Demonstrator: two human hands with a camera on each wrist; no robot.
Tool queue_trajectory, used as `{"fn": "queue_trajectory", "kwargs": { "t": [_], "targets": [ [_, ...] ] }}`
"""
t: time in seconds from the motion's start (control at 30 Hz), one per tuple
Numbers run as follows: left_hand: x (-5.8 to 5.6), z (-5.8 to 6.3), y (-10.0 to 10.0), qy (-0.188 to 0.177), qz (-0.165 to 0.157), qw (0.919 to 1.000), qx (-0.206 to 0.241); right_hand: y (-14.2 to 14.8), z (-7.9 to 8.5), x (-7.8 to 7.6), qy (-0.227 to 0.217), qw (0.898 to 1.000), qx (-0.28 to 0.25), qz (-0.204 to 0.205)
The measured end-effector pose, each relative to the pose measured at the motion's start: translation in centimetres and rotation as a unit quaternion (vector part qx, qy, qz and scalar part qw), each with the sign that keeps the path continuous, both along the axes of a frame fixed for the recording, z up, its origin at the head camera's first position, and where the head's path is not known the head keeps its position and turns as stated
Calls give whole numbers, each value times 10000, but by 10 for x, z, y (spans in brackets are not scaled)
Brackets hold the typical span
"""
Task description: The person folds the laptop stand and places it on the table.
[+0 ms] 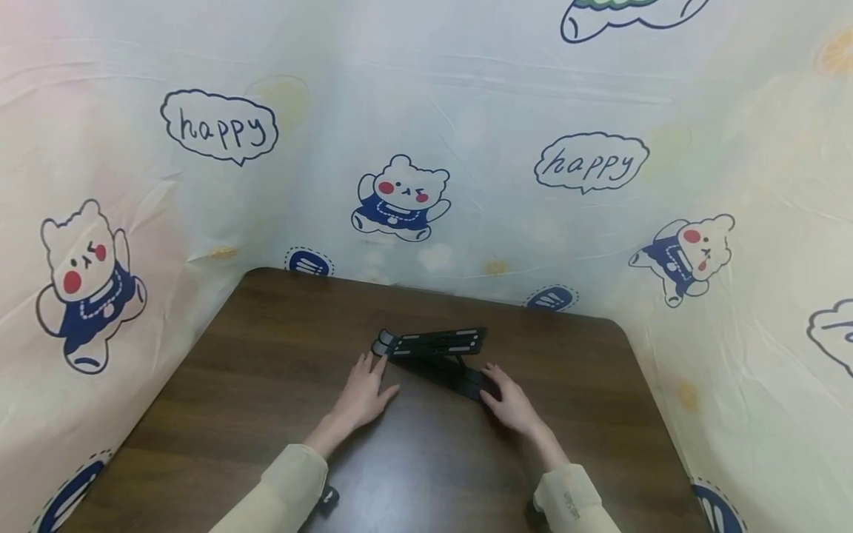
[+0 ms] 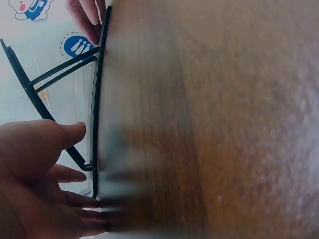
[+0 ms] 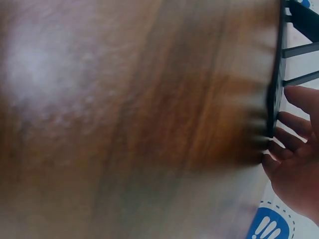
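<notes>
A black folding laptop stand (image 1: 436, 355) stands unfolded on the wooden table, its upper frame raised at an angle above its base on thin struts. At the stand's left end is my left hand (image 1: 360, 396), fingers stretched forward and fingertips right at the rounded grey-tipped lip. In the left wrist view, the thumb of that left hand (image 2: 40, 159) is spread away from its other fingers. My right hand (image 1: 513, 407) is at the right end of the base, thumb on the near side and fingers beyond. The right wrist view shows this right hand (image 3: 299, 144) with loosely extended fingers touching the base's end.
The brown wooden table (image 1: 253, 414) has rounded far corners. A printed cloth (image 1: 480, 96) with cartoon bears and "happy" bubbles hangs behind and on both sides. Small dark pieces (image 1: 328, 500) show by the cuffs of my light sleeves (image 1: 283, 488).
</notes>
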State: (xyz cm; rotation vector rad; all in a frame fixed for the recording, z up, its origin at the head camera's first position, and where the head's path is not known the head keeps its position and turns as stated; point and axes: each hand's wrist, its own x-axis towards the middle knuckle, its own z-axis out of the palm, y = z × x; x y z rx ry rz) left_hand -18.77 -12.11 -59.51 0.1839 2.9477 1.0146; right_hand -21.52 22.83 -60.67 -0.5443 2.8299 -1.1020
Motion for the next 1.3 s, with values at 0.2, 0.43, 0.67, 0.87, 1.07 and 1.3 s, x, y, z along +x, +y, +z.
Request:
{"fn": "queue_trajectory", "kwargs": {
  "t": [0.2, 0.43, 0.67, 0.87, 1.07, 1.3],
  "targets": [
    [-5, -13, 3, -19, 92, 9998, 186, -2, 8, 3, -283, 9996, -11, -4],
    [-11, -2, 9, 351, 16, 9988, -331, 2, 5, 3, 35, 9998, -47, -185],
    [-15, -1, 10, 399, 44, 9928, -1124, 1, 4, 2, -125, 9997, -61, -224],
    [-14, -9, 12, 409, -39, 9878, -1504, 3, -2, 3, -158, 9993, 51, -339],
    [-13, -6, 16, 392, -76, 9815, -1874, 6, -13, 6, 413, 9988, -214, -170],
    [-18, 7, 16, 426, 10, 9679, -2476, -6, -15, 9, 311, 9992, -231, -58]
  ]
}}
